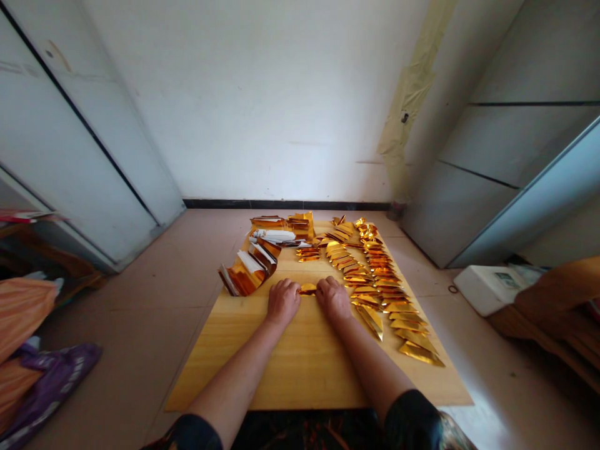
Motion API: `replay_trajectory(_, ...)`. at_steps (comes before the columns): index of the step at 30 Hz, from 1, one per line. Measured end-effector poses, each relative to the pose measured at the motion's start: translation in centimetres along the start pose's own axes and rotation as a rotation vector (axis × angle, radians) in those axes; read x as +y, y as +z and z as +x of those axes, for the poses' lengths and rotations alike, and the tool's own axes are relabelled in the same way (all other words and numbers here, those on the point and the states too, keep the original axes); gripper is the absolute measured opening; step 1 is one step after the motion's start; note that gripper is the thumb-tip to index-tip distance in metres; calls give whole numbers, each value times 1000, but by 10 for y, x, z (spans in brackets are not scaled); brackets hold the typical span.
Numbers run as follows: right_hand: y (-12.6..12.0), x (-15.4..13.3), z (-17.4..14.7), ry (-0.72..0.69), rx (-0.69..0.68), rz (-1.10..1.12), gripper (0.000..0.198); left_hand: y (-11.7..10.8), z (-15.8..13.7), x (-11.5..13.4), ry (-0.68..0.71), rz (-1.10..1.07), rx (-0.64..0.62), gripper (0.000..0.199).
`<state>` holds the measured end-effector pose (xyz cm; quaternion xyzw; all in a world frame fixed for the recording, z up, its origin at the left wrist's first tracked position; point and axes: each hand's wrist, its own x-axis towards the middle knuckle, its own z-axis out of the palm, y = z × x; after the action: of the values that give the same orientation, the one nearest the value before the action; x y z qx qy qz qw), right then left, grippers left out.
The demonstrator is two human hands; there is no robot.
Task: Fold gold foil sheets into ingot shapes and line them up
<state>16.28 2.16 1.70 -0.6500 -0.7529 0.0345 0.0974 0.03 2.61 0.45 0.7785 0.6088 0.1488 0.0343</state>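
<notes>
Between my two hands lies a small folded piece of gold foil paper (307,289), low over the wooden board (281,362). Its left end is gripped by the closed fingers of my left hand (284,300). My right hand (334,297) is closed on the other end, and the fingers hide both tips of the piece. Right of my right hand, folded gold paper pieces (384,275) lie in overlapping rows. Curled stacks of gold and white sheets (250,269) stand beyond my left hand, at the board's left and back.
A white wall (281,112) rises behind the board. Pale cabinets (70,125) stand left and grey panels (492,156) right. A white box (485,289) is on the right, beside a brown wooden piece. Orange and purple bags (51,387) lie at left.
</notes>
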Motion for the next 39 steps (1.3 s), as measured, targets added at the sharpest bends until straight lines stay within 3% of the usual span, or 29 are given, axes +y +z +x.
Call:
replay_trajectory(20, 8, -3, 1, -7, 8, -68, 17, 1, 5, 15, -138, 130, 26, 22)
replay_trajectory(28, 0, -3, -1, -69, -11, -106, 19, -1, 0, 13, -108, 102, 52, 12)
replay_trajectory(39, 6, -4, 0, -73, -4, -139, 21, 1, 2, 16, -188, 115, 47, 21)
